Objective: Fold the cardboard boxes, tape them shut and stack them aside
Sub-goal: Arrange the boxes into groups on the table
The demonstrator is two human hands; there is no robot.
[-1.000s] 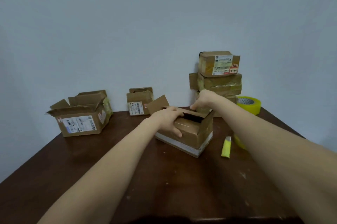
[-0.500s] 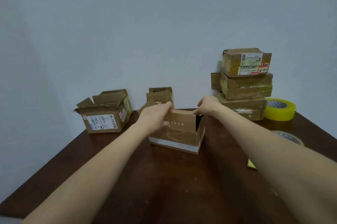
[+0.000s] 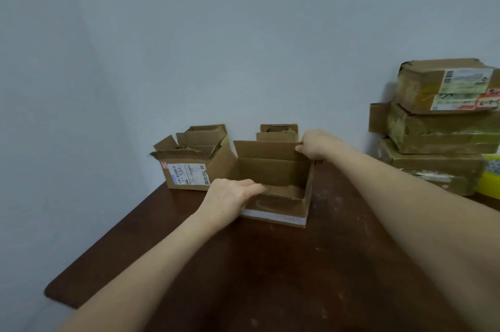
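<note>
Head view: open box (image 3: 273,185) now turned, mid tabletop near the far edge. Left hand (image 3: 230,198) grips its near wall; right hand (image 3: 315,143) pinches the raised far flap (image 3: 266,150). Flaps unfolded again, so folding restarts; taping pending.

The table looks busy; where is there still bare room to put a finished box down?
The widest bare patch of table is the near part, between the forearms and in front of the open box. The left edge in front of the labelled box is also bare. The back is crowded with open boxes, and the right holds the taped stack and yellow tape roll.
</note>
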